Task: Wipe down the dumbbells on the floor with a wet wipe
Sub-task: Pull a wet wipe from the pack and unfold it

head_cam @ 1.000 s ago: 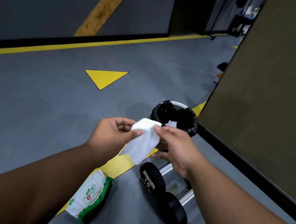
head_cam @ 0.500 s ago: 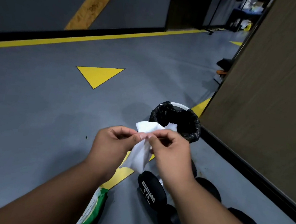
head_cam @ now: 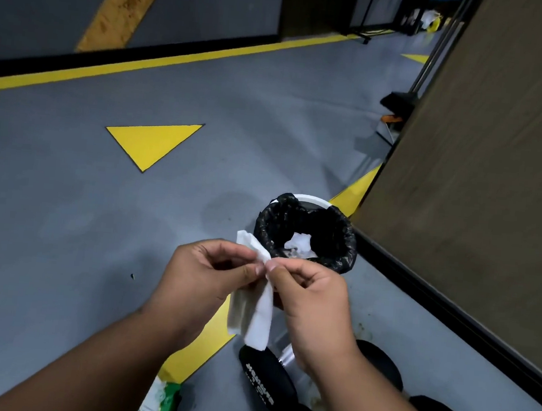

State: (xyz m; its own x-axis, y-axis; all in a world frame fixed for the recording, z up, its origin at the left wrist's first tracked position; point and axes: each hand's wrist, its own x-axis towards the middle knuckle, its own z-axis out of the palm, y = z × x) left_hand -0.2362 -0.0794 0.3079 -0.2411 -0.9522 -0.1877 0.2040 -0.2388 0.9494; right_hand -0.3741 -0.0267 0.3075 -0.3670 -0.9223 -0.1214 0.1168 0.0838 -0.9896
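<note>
Grey gym floor (head_cam: 63, 218) with yellow painted marks lies under the whole scene, and above it, near the middle of the view, both hands meet on one white wet wipe (head_cam: 255, 306). The left hand (head_cam: 203, 275) pinches the upper edge of the wipe between thumb and forefinger, and the right hand (head_cam: 307, 295) pinches the same edge just beside it, so the fingertips of the two hands almost touch. The wipe is partly folded; one corner stands up above the left fingers and the rest hangs down between the wrists. Directly under the hanging end, on the floor, lie the dumbbells (head_cam: 265, 383), black with rounded ends and a shiny metal handle, partly hidden by the right forearm; white lettering is on the nearest end, but it is too blurred to read. Left of them, at the bottom edge, a green and white pack of wipes (head_cam: 157, 406) lies on the floor, cut off by the frame. Beyond the hands stands a small bin (head_cam: 307, 228) lined with a black bag, with white crumpled pieces inside. A yellow triangle (head_cam: 151, 141) is painted further away on the left, and a brown wall panel (head_cam: 499, 161) rises on the right.
</note>
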